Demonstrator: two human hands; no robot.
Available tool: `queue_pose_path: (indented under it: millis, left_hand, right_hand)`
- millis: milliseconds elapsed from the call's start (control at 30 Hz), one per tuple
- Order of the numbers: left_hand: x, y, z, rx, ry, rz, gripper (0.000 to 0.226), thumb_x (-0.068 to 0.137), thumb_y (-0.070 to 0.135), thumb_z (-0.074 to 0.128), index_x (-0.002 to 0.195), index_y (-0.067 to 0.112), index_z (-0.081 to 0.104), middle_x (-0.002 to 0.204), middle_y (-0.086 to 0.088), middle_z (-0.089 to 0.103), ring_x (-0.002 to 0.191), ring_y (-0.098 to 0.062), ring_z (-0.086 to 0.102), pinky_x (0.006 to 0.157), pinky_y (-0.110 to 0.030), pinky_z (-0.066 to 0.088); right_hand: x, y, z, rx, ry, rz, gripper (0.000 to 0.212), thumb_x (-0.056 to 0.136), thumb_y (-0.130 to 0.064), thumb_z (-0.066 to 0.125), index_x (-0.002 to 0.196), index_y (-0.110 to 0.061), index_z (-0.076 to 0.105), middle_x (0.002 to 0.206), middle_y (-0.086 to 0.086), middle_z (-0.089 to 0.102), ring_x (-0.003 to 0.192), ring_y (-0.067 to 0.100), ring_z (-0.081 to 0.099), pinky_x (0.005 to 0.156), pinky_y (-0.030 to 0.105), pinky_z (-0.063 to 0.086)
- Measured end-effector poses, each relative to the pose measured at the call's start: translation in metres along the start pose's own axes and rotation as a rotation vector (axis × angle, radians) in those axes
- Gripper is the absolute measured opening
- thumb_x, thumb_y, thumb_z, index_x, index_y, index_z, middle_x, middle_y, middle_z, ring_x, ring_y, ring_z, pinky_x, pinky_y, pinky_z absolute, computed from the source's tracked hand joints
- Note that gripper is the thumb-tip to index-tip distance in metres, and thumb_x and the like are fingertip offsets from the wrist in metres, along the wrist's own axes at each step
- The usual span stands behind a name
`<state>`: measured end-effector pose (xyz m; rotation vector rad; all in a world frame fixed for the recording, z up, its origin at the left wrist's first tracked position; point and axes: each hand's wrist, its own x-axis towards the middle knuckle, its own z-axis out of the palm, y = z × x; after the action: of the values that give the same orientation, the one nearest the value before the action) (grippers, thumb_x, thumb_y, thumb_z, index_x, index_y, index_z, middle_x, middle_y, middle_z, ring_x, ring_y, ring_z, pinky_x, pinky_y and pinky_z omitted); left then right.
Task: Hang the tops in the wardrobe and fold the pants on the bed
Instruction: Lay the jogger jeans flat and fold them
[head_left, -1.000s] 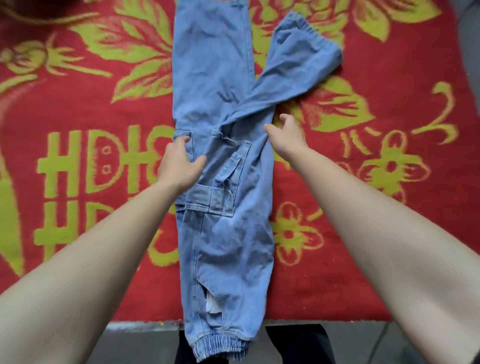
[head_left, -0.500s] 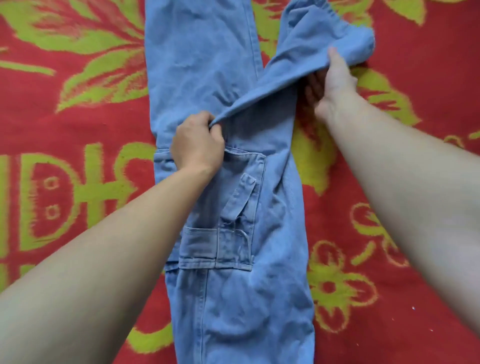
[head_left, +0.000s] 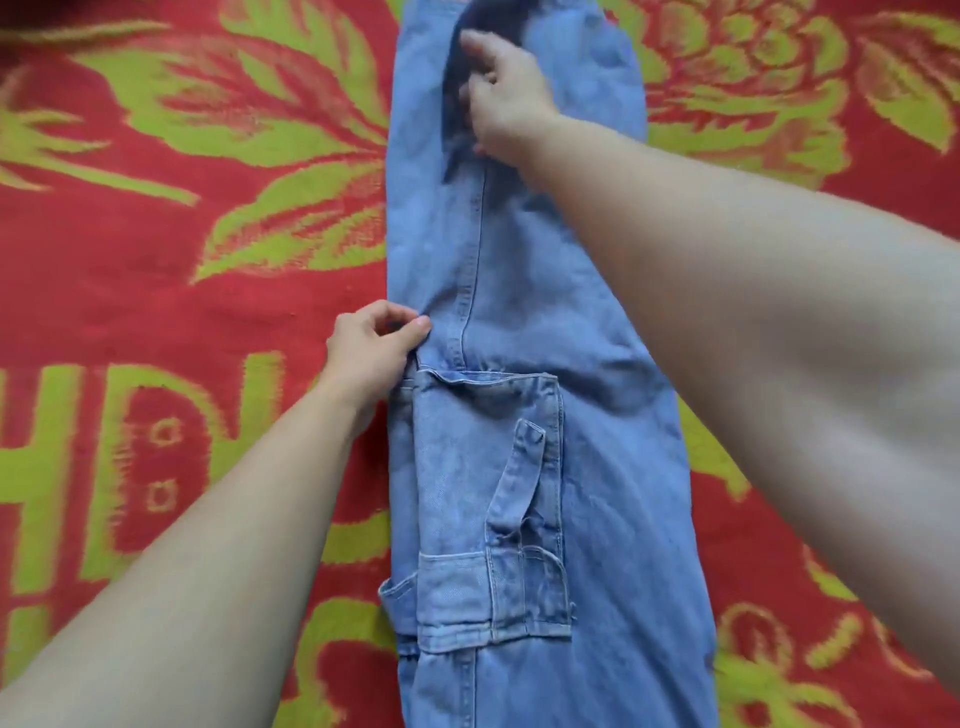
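Denim pants (head_left: 545, 322), light blue, are found laid lengthwise on a red bedcover (head_left: 156, 249) patterned with yellow-green leaves and flowers. The garment is seen as one long band in the middle of the scene, running from the near edge of the view to the far edge. A cargo pocket (head_left: 488, 519) is noted on the upper surface, toward the near left of the garment. A strap loop (head_left: 524, 483) is sewn slantwise across it.

The left hand (head_left: 374, 348) is placed at the left edge of the pants, just beyond the far rim of the pocket. Its thumb and forefinger are pressed together on the cloth edge in a pinch. The other fingers are curled in behind them.

The right hand (head_left: 509, 93) is extended to the far part of the garment, well apart from the left hand. Its fingers are bent and curled round the edge of an upper layer of cloth, where a dark, shadowed fold is opened beneath them. The fingertips are hidden in that fold, so the depth of the grip cannot be told. Both forearms are bare and are seen entering from the near corners.
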<state>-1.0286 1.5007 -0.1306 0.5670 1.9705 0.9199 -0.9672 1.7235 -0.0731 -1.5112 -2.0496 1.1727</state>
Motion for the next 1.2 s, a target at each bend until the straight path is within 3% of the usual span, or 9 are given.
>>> queue_pose_path:
  millis: [200, 267, 500, 600, 800, 933, 1000, 1100, 1200]
  left_hand:
    - [0.002, 0.005, -0.003, 0.005, -0.052, -0.031, 0.021, 0.068, 0.043, 0.072, 0.076, 0.025, 0.069, 0.107, -0.014, 0.067, 0.115, -0.036, 0.057, 0.104, -0.050, 0.042]
    - [0.000, 0.007, -0.001, 0.022, -0.042, -0.044, 0.027, 0.063, 0.054, 0.070, 0.074, 0.029, 0.068, 0.115, -0.018, 0.064, 0.119, -0.039, 0.054, 0.105, -0.052, 0.041]
    - [0.001, 0.013, -0.004, 0.010, -0.065, -0.056, 0.032, 0.066, 0.056, 0.069, 0.075, 0.025, 0.066, 0.113, -0.023, 0.062, 0.118, -0.044, 0.053, 0.104, -0.056, 0.040]
    - [0.004, 0.012, -0.008, -0.026, -0.102, -0.057, 0.023, 0.069, 0.051, 0.067, 0.070, 0.029, 0.062, 0.116, -0.024, 0.059, 0.120, -0.042, 0.050, 0.105, -0.055, 0.040]
    - [0.007, 0.015, -0.005, 0.063, -0.028, -0.090, 0.018, 0.069, 0.041, 0.053, 0.053, 0.034, 0.053, 0.089, -0.006, 0.047, 0.112, -0.041, 0.050, 0.102, -0.061, 0.036]
    - [0.006, 0.013, -0.004, 0.102, -0.033, -0.106, 0.018, 0.070, 0.042, 0.050, 0.054, 0.033, 0.052, 0.093, -0.008, 0.051, 0.111, -0.037, 0.051, 0.101, -0.058, 0.037]
    - [0.008, 0.012, -0.004, 0.107, -0.029, -0.108, 0.018, 0.073, 0.040, 0.049, 0.059, 0.028, 0.052, 0.101, -0.013, 0.057, 0.110, -0.035, 0.051, 0.102, -0.054, 0.037]
    - [0.008, 0.006, -0.003, 0.150, -0.001, -0.091, 0.019, 0.079, 0.036, 0.049, 0.067, 0.021, 0.052, 0.109, -0.012, 0.058, 0.108, -0.030, 0.049, 0.101, -0.049, 0.037]
    - [0.011, 0.005, 0.000, 0.171, 0.002, -0.099, 0.018, 0.081, 0.036, 0.050, 0.069, 0.024, 0.053, 0.106, -0.004, 0.053, 0.104, -0.025, 0.047, 0.098, -0.045, 0.038]
  right_hand:
    - [0.013, 0.016, 0.034, -0.337, -0.036, 0.101, 0.047, 0.091, -0.060, 0.051, 0.113, -0.019, 0.057, 0.123, 0.004, 0.056, 0.113, 0.024, 0.054, 0.083, 0.033, 0.042]
    - [0.018, 0.013, 0.037, -0.362, 0.001, 0.133, 0.029, 0.087, -0.050, 0.057, 0.082, -0.023, 0.046, 0.106, 0.000, 0.051, 0.094, 0.024, 0.052, 0.071, 0.032, 0.038]
    - [0.025, 0.000, 0.039, -0.406, 0.214, 0.042, 0.022, 0.090, -0.021, 0.048, 0.070, -0.012, 0.045, 0.088, 0.011, 0.053, 0.082, 0.028, 0.048, 0.075, 0.033, 0.042]
    - [0.028, -0.015, 0.046, -0.196, 0.332, -0.149, 0.024, 0.092, -0.022, 0.047, 0.092, -0.009, 0.068, 0.094, 0.005, 0.066, 0.087, 0.019, 0.057, 0.070, 0.023, 0.034]
    - [0.026, -0.017, 0.071, -0.352, -0.133, -0.205, 0.036, 0.096, -0.009, 0.043, 0.120, -0.015, 0.069, 0.125, 0.004, 0.066, 0.118, 0.018, 0.058, 0.099, 0.027, 0.042]
    - [0.010, 0.009, 0.053, -0.172, 0.310, -0.286, 0.038, 0.093, -0.013, 0.043, 0.127, -0.012, 0.062, 0.131, 0.011, 0.053, 0.117, 0.022, 0.054, 0.097, 0.028, 0.040]
    - [-0.005, 0.031, 0.049, -0.393, 0.373, -0.177, 0.048, 0.096, -0.028, 0.041, 0.143, -0.018, 0.049, 0.151, 0.016, 0.037, 0.138, 0.029, 0.038, 0.114, 0.036, 0.028]
    - [-0.015, 0.058, 0.052, -0.704, -0.002, -0.015, 0.062, 0.103, -0.050, 0.022, 0.159, -0.026, 0.010, 0.165, 0.015, -0.006, 0.152, 0.034, -0.007, 0.122, 0.048, -0.004]
    - [-0.004, 0.064, 0.049, -0.724, -0.174, -0.039, 0.064, 0.102, -0.055, 0.018, 0.158, -0.031, -0.001, 0.163, 0.013, -0.021, 0.149, 0.036, -0.022, 0.118, 0.053, -0.013]
